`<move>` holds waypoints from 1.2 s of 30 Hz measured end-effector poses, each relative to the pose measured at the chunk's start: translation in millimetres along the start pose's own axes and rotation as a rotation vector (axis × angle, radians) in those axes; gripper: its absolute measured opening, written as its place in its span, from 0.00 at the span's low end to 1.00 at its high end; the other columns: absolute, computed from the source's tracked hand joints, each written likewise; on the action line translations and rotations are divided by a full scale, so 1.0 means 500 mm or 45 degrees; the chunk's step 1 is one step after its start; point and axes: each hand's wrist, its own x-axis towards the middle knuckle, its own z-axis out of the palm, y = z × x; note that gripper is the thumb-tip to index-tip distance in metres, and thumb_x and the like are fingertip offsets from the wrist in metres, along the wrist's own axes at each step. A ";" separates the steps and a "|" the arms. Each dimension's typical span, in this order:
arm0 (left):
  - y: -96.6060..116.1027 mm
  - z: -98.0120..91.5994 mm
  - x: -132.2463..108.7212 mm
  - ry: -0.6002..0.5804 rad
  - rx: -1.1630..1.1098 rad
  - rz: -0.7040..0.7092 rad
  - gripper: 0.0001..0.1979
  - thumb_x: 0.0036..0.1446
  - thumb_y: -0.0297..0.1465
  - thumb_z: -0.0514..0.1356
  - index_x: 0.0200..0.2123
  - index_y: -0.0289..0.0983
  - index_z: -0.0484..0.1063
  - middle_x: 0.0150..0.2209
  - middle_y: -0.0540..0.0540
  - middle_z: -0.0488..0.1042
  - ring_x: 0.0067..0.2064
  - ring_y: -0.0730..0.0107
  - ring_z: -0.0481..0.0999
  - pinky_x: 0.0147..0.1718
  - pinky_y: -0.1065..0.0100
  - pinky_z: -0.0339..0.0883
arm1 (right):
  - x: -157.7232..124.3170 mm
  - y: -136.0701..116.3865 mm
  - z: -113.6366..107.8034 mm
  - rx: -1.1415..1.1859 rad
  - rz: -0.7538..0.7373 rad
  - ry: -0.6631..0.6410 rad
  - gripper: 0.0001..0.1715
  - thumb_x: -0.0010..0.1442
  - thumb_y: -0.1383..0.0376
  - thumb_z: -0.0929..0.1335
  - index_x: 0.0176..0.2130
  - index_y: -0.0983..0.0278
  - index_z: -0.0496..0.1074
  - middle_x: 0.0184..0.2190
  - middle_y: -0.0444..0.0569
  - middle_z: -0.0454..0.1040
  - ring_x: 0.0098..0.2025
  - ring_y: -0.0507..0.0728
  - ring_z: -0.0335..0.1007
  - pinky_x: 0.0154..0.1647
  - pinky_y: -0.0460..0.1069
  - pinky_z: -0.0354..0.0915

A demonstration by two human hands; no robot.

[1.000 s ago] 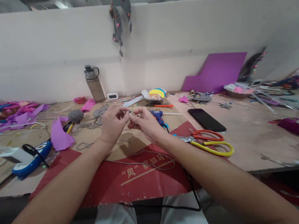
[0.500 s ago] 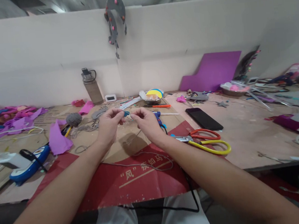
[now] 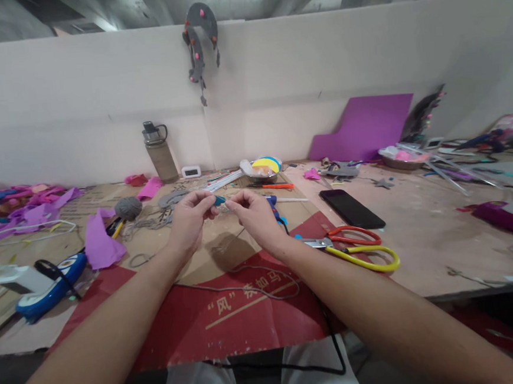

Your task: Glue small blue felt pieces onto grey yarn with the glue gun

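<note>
My left hand [image 3: 191, 219] pinches a small teal-blue piece [image 3: 219, 200], probably felt or foam, between thumb and forefinger. Close against its right end, my right hand [image 3: 255, 217] has thumb and fingertips pressed together. What those right fingertips hold is too small to make out. Grey yarn [image 3: 246, 288] trails in a loop over the red printed part of the cardboard [image 3: 170, 335] below my hands. A blue glue gun [image 3: 271, 200] lies partly hidden behind my right hand. Scissors [image 3: 363, 257] with one red and one yellow handle rest beside my right forearm.
A black phone [image 3: 351, 209] lies right of the scissors. To the left are a grey yarn ball [image 3: 129, 208], purple scraps [image 3: 102, 239] and a blue power strip [image 3: 51, 286]. A bottle [image 3: 161, 158] and a metal bowl [image 3: 257, 175] stand toward the back wall.
The view has tilted up slightly, so everything sits a little lower. My hands stay together, and the teal piece shows a bit more between the fingertips.
</note>
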 end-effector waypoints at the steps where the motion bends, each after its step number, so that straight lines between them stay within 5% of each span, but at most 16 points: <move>1: 0.000 0.000 0.000 0.000 -0.004 -0.004 0.05 0.46 0.29 0.65 0.25 0.35 0.71 0.19 0.52 0.69 0.22 0.78 0.66 0.24 0.72 0.57 | 0.000 0.000 0.000 0.001 0.000 0.004 0.12 0.52 0.57 0.68 0.26 0.63 0.66 0.20 0.39 0.62 0.24 0.50 0.56 0.26 0.46 0.55; 36: -0.002 -0.003 0.002 -0.115 -0.088 -0.084 0.06 0.46 0.29 0.65 0.27 0.34 0.71 0.20 0.50 0.71 0.22 0.78 0.67 0.24 0.73 0.59 | 0.003 0.001 -0.008 0.001 -0.014 0.018 0.10 0.52 0.59 0.68 0.27 0.64 0.68 0.22 0.40 0.64 0.24 0.49 0.55 0.28 0.46 0.55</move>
